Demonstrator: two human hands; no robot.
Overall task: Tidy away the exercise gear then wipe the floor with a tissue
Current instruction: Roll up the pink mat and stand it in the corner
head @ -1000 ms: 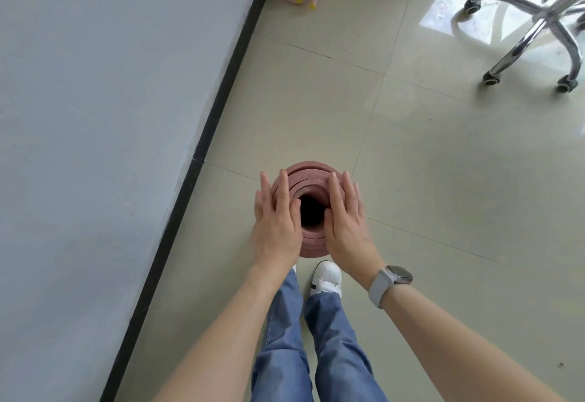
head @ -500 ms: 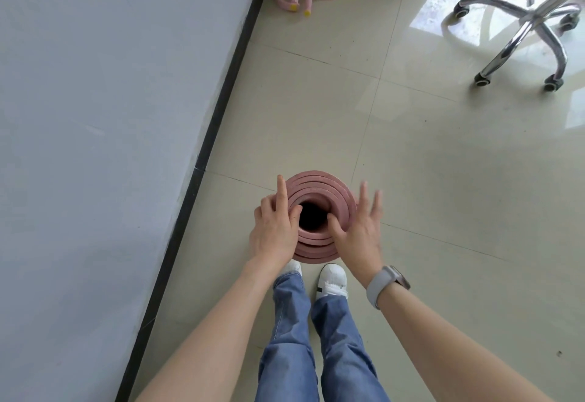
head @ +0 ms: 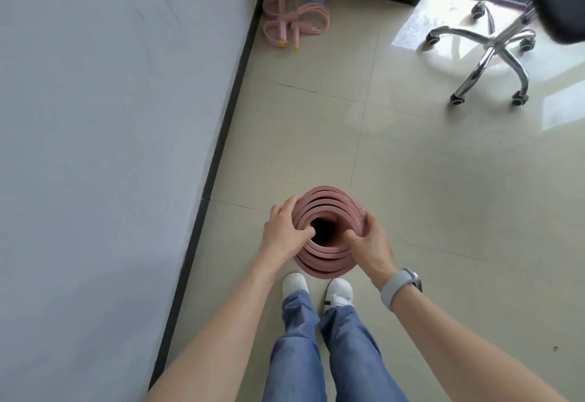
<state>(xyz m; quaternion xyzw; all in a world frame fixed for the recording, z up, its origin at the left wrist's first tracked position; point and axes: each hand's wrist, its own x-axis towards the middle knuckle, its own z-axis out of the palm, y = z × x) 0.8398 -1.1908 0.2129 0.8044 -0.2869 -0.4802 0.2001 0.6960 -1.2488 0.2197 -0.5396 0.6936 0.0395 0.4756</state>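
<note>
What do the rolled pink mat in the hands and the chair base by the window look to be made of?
Rolled pink mat: probably foam or rubber, matte, with thick soft-edged layers that coil without creasing. Five-legged chair base: polished chrome-like metal, with bright mirror glints.

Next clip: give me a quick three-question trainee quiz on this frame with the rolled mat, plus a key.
1. True or false: both hands grip the top rim of the rolled mat.
2. Which wrist carries the watch?
3. The pink resistance bands lie: A) against the office chair base; B) on the floor near the wall's baseboard; C) across the person's shoes.

Key: 1 true, the left hand and right hand each hook a thumb into the centre, fingers outside. 2 the right. 3 B.
</note>
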